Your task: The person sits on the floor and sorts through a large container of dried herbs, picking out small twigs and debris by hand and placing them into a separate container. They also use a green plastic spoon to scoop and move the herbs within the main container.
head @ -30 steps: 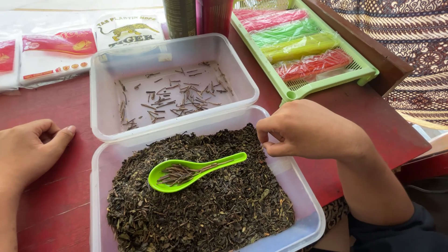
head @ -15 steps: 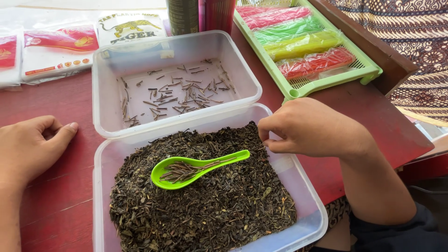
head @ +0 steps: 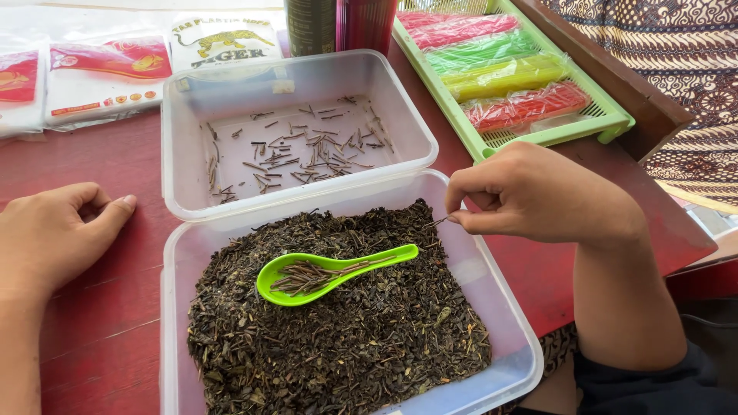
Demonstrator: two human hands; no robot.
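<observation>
**Right hand lifts a stem clear of the tea**

Since the earlier frames my right hand (head: 538,196) had drawn up a little from the leaves, and the view had shifted slightly; the rest stayed put. At far left, my left hand (head: 54,234) rested on the red counter (head: 115,323), loosely curled and holding nothing, just beside the near tub (head: 173,307). Flat packets (head: 96,77) lay along the counter's back edge. The far tub (head: 184,138), clear plastic, held a thin scatter of stems (head: 300,150). The near tub touched it in front and was filled with dark loose tea (head: 346,338). A bright green spoon (head: 338,270) lay on the leaves, its bowl to the left and carrying a small pile of stems. Above the near tub's right rim, my right hand was closed in a pinch, thumb and forefinger gripping one thin stem (head: 440,221) over the tea. Two dark cans (head: 342,23) stood behind the far tub. To the right, a green tray (head: 615,123) held coloured packets in a row.
</observation>
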